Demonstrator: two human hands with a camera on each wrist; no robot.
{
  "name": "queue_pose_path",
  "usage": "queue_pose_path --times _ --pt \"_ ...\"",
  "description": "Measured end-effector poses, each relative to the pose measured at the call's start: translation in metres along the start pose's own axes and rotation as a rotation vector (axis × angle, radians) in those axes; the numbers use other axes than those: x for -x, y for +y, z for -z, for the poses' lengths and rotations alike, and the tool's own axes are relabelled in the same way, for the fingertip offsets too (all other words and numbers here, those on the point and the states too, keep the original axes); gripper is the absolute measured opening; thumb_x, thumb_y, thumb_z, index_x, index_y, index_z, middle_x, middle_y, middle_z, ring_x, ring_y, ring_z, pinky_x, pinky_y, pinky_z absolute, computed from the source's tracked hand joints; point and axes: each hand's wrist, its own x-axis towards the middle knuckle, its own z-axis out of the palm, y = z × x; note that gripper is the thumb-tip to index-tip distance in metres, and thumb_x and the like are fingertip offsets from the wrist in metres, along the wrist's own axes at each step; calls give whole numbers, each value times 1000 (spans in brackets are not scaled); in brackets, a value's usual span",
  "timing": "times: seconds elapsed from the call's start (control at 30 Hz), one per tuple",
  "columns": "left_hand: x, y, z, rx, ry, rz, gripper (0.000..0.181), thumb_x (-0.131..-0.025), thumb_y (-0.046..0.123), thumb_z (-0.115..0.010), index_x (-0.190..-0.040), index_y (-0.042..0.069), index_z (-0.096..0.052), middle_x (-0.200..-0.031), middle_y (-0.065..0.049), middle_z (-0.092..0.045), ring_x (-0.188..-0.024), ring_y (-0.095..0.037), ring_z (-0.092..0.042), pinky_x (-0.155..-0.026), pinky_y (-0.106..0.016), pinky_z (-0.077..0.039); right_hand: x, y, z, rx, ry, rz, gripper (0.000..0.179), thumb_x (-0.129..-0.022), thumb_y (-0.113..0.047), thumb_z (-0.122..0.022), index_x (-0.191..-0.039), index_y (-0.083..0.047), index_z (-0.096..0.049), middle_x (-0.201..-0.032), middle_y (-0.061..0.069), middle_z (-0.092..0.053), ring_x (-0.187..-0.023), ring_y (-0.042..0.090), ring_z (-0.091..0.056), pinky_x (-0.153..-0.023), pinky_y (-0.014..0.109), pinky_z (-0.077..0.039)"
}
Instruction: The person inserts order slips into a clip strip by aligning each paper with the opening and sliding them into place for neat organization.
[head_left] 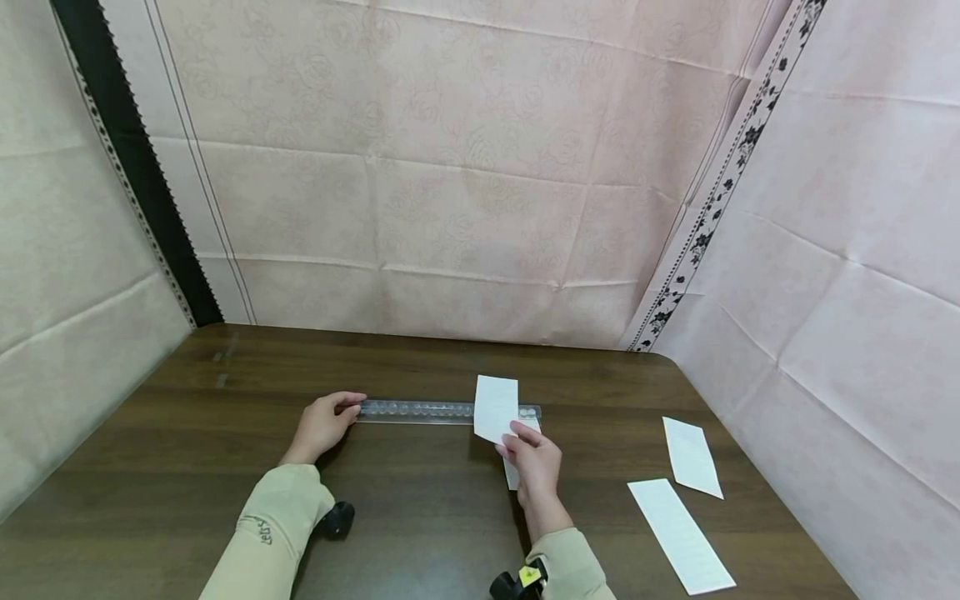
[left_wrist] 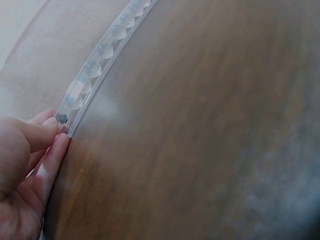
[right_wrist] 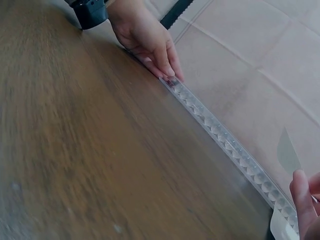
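My left hand [head_left: 322, 427] pinches the left end of a long clear plastic strip [head_left: 420, 412] between thumb and fingers. A row of round, bead-like shapes runs along the strip, seen close up in the left wrist view. My right hand [head_left: 534, 460] pinches a small white paper piece [head_left: 495, 408] by its lower edge, tilted up in front of the strip near its right end. More white paper [head_left: 512, 475] shows below the right fingers, partly hidden by the hand. In the right wrist view, white paper [right_wrist: 281, 227] overlaps the strip's near end.
On the right side of the brown wooden table [head_left: 420, 500] lie a short white paper piece [head_left: 692, 457] and a longer white paper strip [head_left: 681, 537]. Pale patterned cloth [head_left: 465, 167] hangs along the back and sides of the table.
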Motion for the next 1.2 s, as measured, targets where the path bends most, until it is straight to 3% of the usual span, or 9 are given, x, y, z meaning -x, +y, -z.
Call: queue_pose_path --times 0.3,0.7,1.2 --pt "1 1 -1 8 -5 14 25 -94 10 -55 -116 4 -64 -105 -14 -65 -85 -21 -61 -76 -40 -49 3 3 -3 -3 -17 3 30 -77 14 -64 -106 17 -61 -101 24 -58 -61 12 -61 -61 26 -54" --pt "1 2 0 -1 -5 9 25 -94 10 -54 -117 3 -63 -104 -14 -65 -84 -22 -61 -76 -41 -49 10 7 -15 -26 -51 7 30 -76 15 -64 -106 17 -61 -87 16 -58 -64 12 -61 -61 28 -54" --pt "1 2 1 -3 -9 2 25 -95 10 -54 -117 3 -63 -106 -16 -64 -88 -25 -60 -78 -43 -48 24 11 -27 -20 -89 -18 29 -77 14 -64 -106 15 -61 -96 19 -57 -68 13 -61 -64 29 -54"
